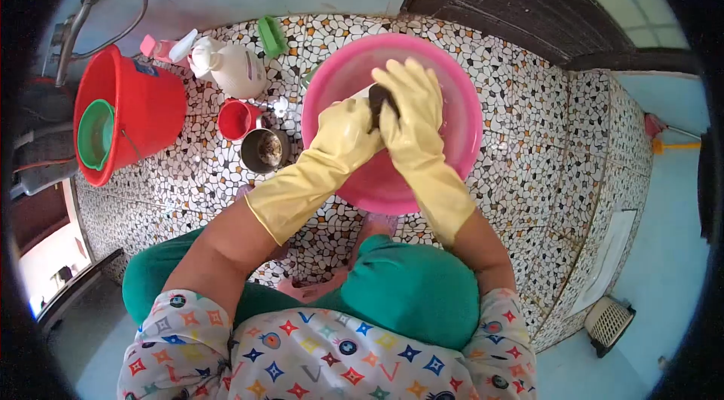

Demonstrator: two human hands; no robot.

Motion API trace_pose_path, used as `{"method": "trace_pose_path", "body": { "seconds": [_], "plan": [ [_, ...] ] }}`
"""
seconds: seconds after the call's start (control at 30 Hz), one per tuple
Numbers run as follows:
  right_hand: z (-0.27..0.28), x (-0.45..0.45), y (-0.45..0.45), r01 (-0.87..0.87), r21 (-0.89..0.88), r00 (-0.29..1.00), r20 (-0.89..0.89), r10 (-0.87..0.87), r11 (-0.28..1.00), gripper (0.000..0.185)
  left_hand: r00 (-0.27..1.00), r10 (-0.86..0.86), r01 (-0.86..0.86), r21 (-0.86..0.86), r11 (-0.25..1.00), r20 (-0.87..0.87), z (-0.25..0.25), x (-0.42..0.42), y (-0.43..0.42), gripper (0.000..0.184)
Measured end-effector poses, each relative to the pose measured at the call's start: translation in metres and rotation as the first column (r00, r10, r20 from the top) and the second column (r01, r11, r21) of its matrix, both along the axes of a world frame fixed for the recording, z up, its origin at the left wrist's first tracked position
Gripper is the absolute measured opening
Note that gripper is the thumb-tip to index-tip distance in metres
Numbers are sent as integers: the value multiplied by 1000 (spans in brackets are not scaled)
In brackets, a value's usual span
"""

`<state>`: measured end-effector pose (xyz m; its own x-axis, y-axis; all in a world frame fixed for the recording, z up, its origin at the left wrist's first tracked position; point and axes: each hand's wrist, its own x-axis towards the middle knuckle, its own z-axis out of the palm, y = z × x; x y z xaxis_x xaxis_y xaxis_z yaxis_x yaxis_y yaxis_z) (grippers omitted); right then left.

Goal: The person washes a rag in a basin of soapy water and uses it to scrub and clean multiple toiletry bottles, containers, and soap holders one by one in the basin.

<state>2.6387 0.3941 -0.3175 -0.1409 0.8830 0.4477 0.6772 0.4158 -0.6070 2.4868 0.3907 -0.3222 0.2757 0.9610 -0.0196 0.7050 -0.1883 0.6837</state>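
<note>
Both hands wear long pale yellow rubber gloves and meet over a pink basin (469,128) on the floor. My left hand (348,128) is closed round a dark object (382,104) with a whitish part beside it; what it is I cannot make out. My right hand (411,102) lies against the right side of that dark object, its fingers stretched out and pointing up and left. The inside of the basin looks pink and partly cloudy, and much of it is hidden by the gloves.
To the left stand a red bucket (162,102) with a green bowl (96,134), a white bottle (241,72), a red cup (235,119) and a metal cup (264,151). A green brush or scoop (270,36) lies near the wall. A dark door (520,4) is behind.
</note>
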Motion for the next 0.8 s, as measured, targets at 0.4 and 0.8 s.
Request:
{"method": "trace_pose_path", "body": {
  "seconds": [0.4, 0.8],
  "plan": [
    [7, 6, 41, 165, -755, 821, -251, -512, 635, 38, 1000, 10, -10, -29, 1000, -6, -1, 2, -5, 30],
    [-85, 76, 54, 224, -741, 974, 165, -152, 633, 41, 997, 69, -70, 70, 995, 18, 0, 1, -11, 30]
  ]
}}
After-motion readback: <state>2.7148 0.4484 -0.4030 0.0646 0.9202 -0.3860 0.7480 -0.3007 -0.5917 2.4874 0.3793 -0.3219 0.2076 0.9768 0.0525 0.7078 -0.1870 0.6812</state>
